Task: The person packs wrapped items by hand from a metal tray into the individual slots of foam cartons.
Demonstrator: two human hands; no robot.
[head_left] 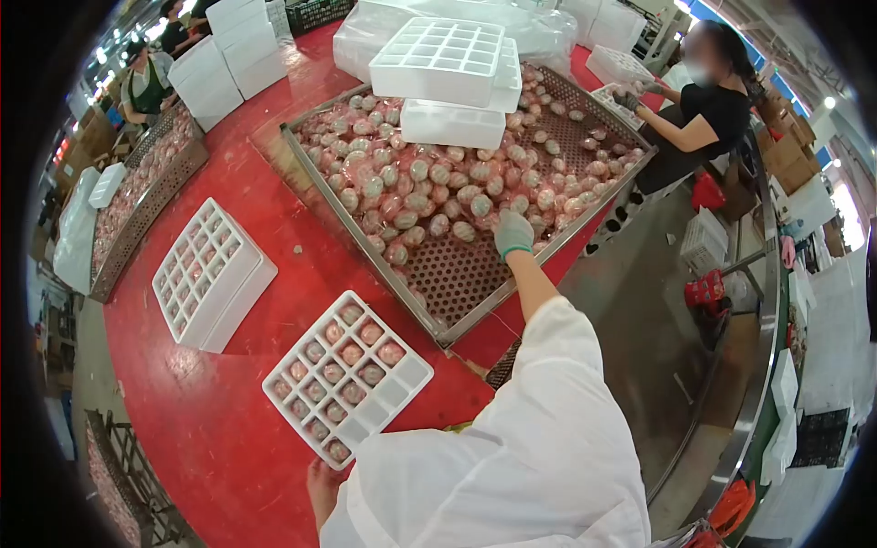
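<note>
Right hand (514,235) inside metal tray (457,279), by near right edge; fingers bent downward, opening and hold cannot tell. Wrapped egg (480,205) just left, long axis unclear. Left hand (323,487) farther, at foam box (393,394) near corner, fingers hidden.

packing floor of a food plant or similar: red worktable (174,393), perforated metal tray (457,283) of wrapped items (365,173), foam trays (215,274), stacked cardboard boxes (790,155), gloved workers

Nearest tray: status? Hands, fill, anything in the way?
Right hand in metal bin, at wrapped pieces. Left hand by tray, grip unclear. Tray part-filled. Stacked trays crowd bin's far side.
</note>
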